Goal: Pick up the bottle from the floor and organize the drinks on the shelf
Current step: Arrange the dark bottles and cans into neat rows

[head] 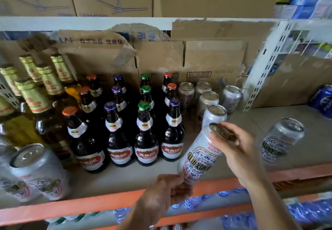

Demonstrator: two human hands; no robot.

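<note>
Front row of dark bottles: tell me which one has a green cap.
The third bottle from the left: green cap; its left neighbour and right neighbour have purple, the leftmost bottle orange.

Head camera looks forward and down, close over the shelf (125,177).

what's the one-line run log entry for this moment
held: silver beer can, tilted | right hand: grips top | left hand: grips base | where: above shelf front
</note>
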